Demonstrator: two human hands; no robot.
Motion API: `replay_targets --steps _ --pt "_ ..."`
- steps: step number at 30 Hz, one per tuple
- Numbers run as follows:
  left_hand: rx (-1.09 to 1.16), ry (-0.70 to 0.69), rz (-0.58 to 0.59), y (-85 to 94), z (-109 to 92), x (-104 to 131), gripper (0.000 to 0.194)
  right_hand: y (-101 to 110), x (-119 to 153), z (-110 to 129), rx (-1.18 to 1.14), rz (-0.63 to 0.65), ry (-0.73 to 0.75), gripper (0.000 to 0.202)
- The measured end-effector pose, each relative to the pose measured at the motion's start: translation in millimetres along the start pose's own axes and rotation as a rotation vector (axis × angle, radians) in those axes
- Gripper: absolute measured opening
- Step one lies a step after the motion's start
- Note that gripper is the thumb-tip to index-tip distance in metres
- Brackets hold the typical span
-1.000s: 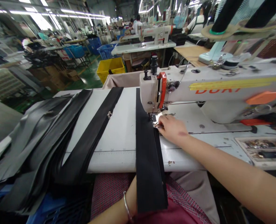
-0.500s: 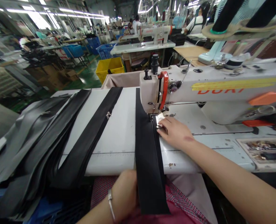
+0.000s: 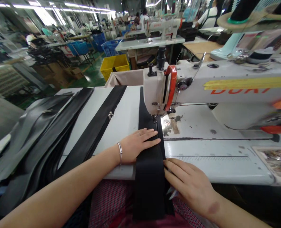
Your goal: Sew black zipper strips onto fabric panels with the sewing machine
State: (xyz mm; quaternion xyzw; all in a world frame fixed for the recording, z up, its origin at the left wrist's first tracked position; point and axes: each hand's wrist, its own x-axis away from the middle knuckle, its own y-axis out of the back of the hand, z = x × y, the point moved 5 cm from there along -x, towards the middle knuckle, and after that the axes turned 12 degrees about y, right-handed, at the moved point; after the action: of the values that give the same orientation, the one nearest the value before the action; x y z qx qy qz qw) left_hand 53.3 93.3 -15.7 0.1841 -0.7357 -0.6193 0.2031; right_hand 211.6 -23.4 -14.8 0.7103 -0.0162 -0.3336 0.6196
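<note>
A long black leather-like strip (image 3: pixel 150 177) runs under the presser foot (image 3: pixel 155 119) of the sewing machine (image 3: pixel 158 91) and hangs over the table's front edge. My left hand (image 3: pixel 133 145) lies flat on the strip just in front of the foot, fingers stretched out. At the strip's right edge, by the table front, my right hand (image 3: pixel 190 180) has its fingers closed on the edge; its thumb is hidden. Pointed metal blades (image 3: pixel 172 192), like thread snips, stick out below this hand, their handle out of sight.
Left of the machine lies another black strip (image 3: pixel 92 126) with a metal clip (image 3: pixel 111 115). A pile of black strips (image 3: pixel 35 136) covers the table's left end. A tray of small metal parts (image 3: pixel 277 161) sits at right. Behind stands a yellow crate (image 3: pixel 114 65).
My left hand has come up from below the table edge onto the strip. My right hand has drawn back from the needle toward me, to the strip's right edge. The view has shifted slightly.
</note>
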Motion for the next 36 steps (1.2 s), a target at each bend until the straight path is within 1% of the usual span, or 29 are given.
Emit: replay_targets --steps 5,9,18,21,27,29,32,33,36 --pt "-0.006 0.02 0.01 5.5 -4.6 2.2 0.079 3.4 -4.5 -2.8 -0.075 -0.033 0.03 0.037" --pt "-0.002 0.018 0.009 5.4 -4.0 0.2 0.083 3.4 -5.6 -7.7 -0.069 -0.029 0.024 0.037" --pt "0.002 0.004 0.001 2.8 -3.9 -0.8 0.082 4.4 -9.6 -14.3 -0.043 -0.064 0.029 0.036" --pt "0.006 -0.001 0.0 2.1 -3.7 -0.6 0.088 4.2 -9.7 -16.3 -0.042 -0.073 0.032 0.034" --pt "0.021 -0.015 0.016 1.5 -4.1 -0.6 0.098 0.0 -12.0 -22.9 -0.049 -0.079 0.002 0.02" --pt "0.022 -0.026 -0.011 1.7 -5.5 -0.2 0.09 -0.5 -13.2 -25.9 -0.051 -0.094 -0.002 0.019" --pt "0.016 -0.026 -0.097 2.5 -7.7 0.1 0.061 -1.4 -14.1 -32.0 -0.043 -0.091 -0.006 0.021" --pt "0.012 -0.024 -0.129 2.7 -8.4 0.0 0.054 -2.1 -14.2 -34.5 -0.043 -0.082 -0.008 0.022" --pt "-0.005 -0.02 -0.197 1.9 -10.3 -0.9 0.044 -5.2 -15.1 -43.4 -0.054 -0.034 -0.022 0.024"
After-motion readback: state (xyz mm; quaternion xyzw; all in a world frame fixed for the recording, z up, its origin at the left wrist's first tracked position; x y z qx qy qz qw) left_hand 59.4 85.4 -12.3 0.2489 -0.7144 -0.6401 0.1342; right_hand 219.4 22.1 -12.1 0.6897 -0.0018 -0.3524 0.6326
